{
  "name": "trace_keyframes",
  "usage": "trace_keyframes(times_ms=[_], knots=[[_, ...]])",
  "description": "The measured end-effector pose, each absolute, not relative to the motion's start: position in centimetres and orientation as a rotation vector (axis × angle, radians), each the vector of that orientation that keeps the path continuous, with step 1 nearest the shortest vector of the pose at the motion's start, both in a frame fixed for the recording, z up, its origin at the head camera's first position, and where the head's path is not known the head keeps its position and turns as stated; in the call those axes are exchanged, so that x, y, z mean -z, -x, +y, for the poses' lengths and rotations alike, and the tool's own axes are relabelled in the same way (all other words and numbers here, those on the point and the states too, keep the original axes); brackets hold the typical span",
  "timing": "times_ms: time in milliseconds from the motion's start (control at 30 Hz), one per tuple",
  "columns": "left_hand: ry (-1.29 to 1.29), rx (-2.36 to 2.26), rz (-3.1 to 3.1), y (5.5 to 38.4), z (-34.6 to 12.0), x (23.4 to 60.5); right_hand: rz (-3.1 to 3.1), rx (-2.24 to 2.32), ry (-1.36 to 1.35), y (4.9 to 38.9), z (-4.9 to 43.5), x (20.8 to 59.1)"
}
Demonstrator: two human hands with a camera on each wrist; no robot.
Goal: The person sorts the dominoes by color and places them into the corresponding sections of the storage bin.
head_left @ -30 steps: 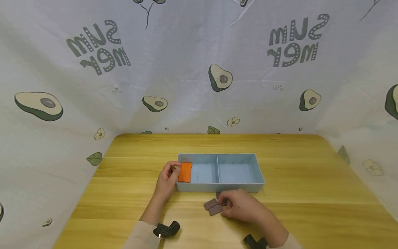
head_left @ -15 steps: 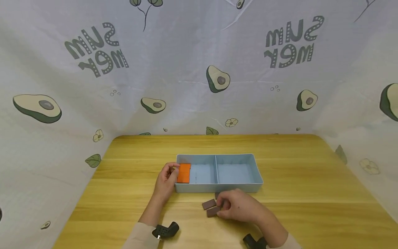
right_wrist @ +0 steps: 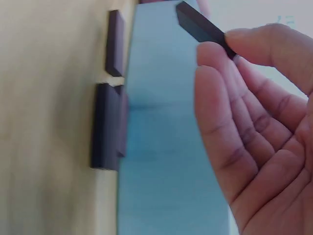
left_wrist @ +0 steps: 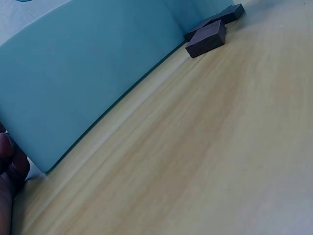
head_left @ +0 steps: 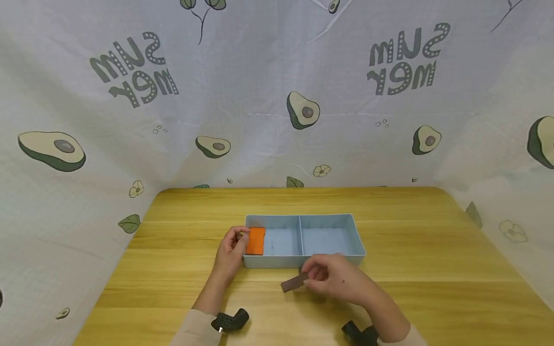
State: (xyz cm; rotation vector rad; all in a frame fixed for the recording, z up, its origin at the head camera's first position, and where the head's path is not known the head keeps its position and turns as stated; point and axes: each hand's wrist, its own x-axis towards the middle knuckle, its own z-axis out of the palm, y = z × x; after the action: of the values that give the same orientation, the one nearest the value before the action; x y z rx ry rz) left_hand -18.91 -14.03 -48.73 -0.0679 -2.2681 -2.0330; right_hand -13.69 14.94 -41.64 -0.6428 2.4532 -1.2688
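Observation:
My right hand (head_left: 335,278) pinches a dark brown rectangular block (right_wrist: 200,27) between thumb and fingertips, raised just in front of the light blue two-compartment box (head_left: 270,262). Several like blocks (right_wrist: 103,127) lie on the table along the box's front wall; in the head view the right hand hides most of them. At the box's left end, my left hand (head_left: 231,251) grips the side wall, thumb and index finger at the rim. Flat orange pieces (head_left: 256,241) lie side by side against the left end of the left compartment.
A thin divider (head_left: 300,235) splits the box, and its right compartment (head_left: 326,240) shows bare floor. The wooden table (head_left: 415,269) reaches back to a hanging cloth (head_left: 259,72) printed with avocados. Black devices (head_left: 231,320) sit on both wrists.
The right hand has taken up one brown block from the table and lifted it slightly up toward the box. My left hand stays at the box's left end.

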Motion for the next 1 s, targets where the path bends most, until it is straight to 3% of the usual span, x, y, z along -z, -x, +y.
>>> trace_keyframes(times_ms=[367,1000], knots=[[0.059,2.008,-2.266,19.0,-14.0,48.7,2.674,1.542,0.272,14.8,16.6,39.7],[0.043,1.998,-2.282,18.9,-13.9,48.7,2.5,1.876,-0.04,20.8,16.0,40.5]])
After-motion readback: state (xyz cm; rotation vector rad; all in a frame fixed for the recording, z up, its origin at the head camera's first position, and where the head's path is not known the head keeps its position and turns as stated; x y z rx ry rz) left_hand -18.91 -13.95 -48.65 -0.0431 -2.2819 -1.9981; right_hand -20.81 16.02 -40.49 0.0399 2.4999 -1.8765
